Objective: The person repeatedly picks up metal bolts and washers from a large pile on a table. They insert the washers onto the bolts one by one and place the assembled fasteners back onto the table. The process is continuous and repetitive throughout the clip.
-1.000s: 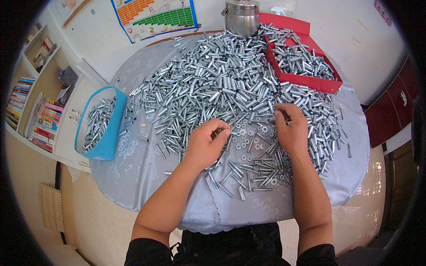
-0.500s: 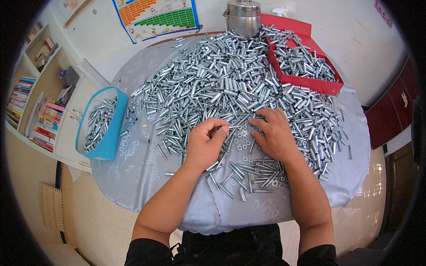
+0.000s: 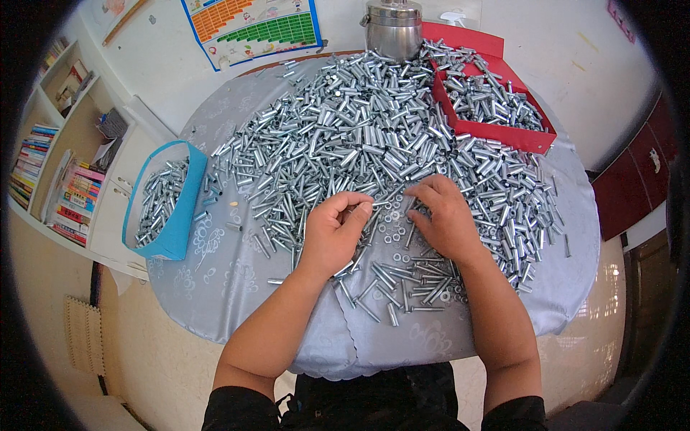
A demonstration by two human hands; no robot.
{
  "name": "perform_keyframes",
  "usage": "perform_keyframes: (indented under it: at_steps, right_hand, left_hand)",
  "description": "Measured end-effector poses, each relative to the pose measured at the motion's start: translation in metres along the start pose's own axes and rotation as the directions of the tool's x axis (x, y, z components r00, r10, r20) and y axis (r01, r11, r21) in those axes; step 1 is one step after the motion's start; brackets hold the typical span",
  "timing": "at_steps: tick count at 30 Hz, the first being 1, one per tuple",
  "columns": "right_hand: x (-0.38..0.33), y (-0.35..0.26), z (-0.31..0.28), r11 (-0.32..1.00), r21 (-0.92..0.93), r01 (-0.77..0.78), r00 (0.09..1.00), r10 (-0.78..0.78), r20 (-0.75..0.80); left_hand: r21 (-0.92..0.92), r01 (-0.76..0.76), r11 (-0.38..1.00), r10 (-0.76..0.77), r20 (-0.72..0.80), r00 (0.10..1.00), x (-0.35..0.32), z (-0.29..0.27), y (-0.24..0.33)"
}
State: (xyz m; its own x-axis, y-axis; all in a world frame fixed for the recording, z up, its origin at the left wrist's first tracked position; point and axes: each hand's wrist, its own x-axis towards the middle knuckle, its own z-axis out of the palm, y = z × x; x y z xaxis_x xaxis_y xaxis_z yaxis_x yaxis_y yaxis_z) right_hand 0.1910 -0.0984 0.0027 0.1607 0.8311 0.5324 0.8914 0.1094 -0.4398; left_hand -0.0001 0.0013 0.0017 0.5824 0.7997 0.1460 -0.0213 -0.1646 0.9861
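Observation:
My left hand (image 3: pixel 332 233) is closed in a pinch, thumb against the bent index finger. A slim metal bolt (image 3: pixel 374 204) shows just past its fingertips, most of it hidden. Across a small gap, my right hand (image 3: pixel 447 219) hovers at the pile's near edge with fingers bent. Its thumb and index finger stand apart, and I make out nothing between them. Small nuts and washers (image 3: pixel 392 228) lie scattered on the cloth between both hands. Closer to me, loose bolts (image 3: pixel 425 289) and a short metal sleeve (image 3: pixel 392 314) rest in a small group.
A large heap of metal sleeves and bolts (image 3: pixel 345 129) covers the table's middle. The blue bin (image 3: pixel 176 231) at left and red box (image 3: pixel 503 138) at back right hold more. A steel pot (image 3: pixel 394 32) stands behind the heap. Grey cloth (image 3: pixel 237 302) covers the round table.
My right hand has lifted slightly and drawn its fingers in from the nuts and washers. My left hand has barely moved and keeps its pinch.

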Motion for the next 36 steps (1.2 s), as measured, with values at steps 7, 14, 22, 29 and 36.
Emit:
perform_keyframes:
  at_steps: [7, 14, 22, 29, 36]
  right_hand:
    - [-0.004, 0.002, -0.001, 0.981, 0.149, -0.124, 0.991, 0.116, 0.058]
    - [-0.004, 0.007, -0.001, 0.976, 0.179, -0.124, 0.992, 0.125, 0.006]
    - [-0.005, 0.004, -0.002, 0.989, 0.103, -0.104, 0.994, 0.108, -0.027]
    - [-0.004, 0.007, -0.001, 0.987, 0.136, -0.085, 0.996, 0.082, 0.025]
    - [-0.004, 0.003, -0.002, 0.97, 0.207, -0.126, 0.991, 0.115, 0.062]
  left_hand:
    - [-0.046, 0.095, 0.994, -0.093, 0.04, 0.995, 0.0, -0.001, 0.003]
    - [-0.105, 0.121, 0.987, -0.115, 0.062, 0.991, 0.002, -0.001, 0.003]
    - [-0.085, 0.127, 0.988, -0.123, 0.051, 0.991, 0.002, -0.001, 0.004]
    - [-0.059, 0.117, 0.991, -0.113, 0.064, 0.992, 0.001, -0.001, 0.004]
    - [-0.074, 0.125, 0.989, -0.121, 0.059, 0.991, 0.001, 0.0, 0.004]
